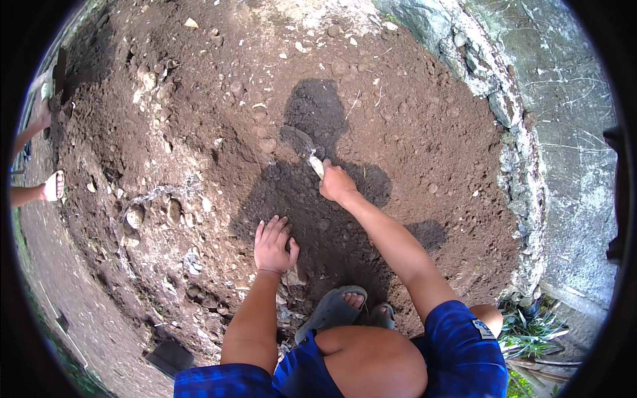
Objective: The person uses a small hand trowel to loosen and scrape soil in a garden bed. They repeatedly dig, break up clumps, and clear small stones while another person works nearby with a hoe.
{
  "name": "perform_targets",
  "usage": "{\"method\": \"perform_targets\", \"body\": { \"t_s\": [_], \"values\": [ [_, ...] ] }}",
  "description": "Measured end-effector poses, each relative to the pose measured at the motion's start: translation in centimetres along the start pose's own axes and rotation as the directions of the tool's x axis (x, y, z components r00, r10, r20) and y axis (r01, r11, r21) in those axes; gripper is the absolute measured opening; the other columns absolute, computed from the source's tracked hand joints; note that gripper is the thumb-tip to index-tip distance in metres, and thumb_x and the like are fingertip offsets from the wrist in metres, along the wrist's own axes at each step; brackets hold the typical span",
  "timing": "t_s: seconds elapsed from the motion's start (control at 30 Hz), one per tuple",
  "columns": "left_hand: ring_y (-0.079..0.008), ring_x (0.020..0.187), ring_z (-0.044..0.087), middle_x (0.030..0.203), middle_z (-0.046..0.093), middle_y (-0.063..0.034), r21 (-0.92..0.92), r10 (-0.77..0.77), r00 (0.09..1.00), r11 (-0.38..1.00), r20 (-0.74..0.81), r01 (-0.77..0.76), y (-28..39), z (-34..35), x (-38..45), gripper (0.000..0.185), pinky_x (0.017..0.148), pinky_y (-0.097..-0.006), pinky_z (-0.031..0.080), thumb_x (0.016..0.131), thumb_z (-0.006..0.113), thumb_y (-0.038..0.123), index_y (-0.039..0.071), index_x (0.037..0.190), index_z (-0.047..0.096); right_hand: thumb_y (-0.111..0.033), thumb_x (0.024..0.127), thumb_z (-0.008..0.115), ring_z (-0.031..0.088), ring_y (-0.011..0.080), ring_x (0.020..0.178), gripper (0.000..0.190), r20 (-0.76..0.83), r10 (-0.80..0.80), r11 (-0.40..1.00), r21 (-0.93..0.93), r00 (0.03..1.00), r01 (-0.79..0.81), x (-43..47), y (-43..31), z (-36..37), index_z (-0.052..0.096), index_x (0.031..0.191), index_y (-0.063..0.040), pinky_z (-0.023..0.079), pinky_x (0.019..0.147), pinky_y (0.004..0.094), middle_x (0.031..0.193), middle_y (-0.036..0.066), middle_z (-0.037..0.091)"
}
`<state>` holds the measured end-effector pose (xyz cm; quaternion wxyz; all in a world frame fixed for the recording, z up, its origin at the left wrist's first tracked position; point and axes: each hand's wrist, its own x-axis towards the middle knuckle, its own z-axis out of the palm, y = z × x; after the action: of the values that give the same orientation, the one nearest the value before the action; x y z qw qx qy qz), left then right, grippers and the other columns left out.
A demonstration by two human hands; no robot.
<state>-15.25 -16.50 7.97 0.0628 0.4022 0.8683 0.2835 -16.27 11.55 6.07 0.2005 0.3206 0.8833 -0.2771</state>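
My right hand grips the pale handle of a trowel. The trowel's dark blade points away from me and lies against the brown soil, inside my own shadow, so its outline is hard to make out. On the dirt to the left, my left hand rests palm down with nothing in it, the thumb held apart from the fingers. Below the hands, my feet in dark sandals stand on the ground.
A rough stone edge borders a grey concrete surface at right. Stones and debris lie left of my left hand. At far left, another person's sandalled foot shows. Green plants grow at lower right.
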Motion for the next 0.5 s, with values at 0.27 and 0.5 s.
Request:
{"method": "perform_targets", "body": {
  "t_s": [0.27, 0.5],
  "values": [
    [-0.0307, 0.134, 0.058, 0.132, 0.069, -0.0088, 0.002, -0.012, 1.0, 1.0, 0.0, 0.012, 0.0, 0.2, -0.1, 0.033, 0.121, -0.0537, 0.034, 0.086, 0.062, 0.023, 0.008, 0.114, 0.073, -0.018, 0.096, 0.067, 0.074, 0.0476, 0.074, 0.041, -0.678, -0.117, 0.928, 0.185, 0.726, 0.322, 3.1, -2.9, -13.1, 0.047, 0.122, 0.006, 0.06, 0.061, 0.0484, 0.084, 0.029, 0.073],
    [-0.029, 0.134, 0.059, 0.131, 0.07, -0.0082, 0.034, 0.01, 1.0, 0.999, -0.01, -0.01, -0.1, 0.0, 0.1, 0.033, 0.122, -0.0523, 0.034, 0.085, 0.062, 0.024, 0.009, 0.112, 0.074, -0.005, 0.09, 0.057, 0.068, 0.0501, 0.114, 0.034, -0.264, 0.146, 0.98, 0.173, 0.953, -0.103, 6.2, 0.9, -6.0, 0.055, 0.121, 0.008, 0.055, 0.098, 0.0549, 0.116, 0.037, 0.069]
  ]
}}
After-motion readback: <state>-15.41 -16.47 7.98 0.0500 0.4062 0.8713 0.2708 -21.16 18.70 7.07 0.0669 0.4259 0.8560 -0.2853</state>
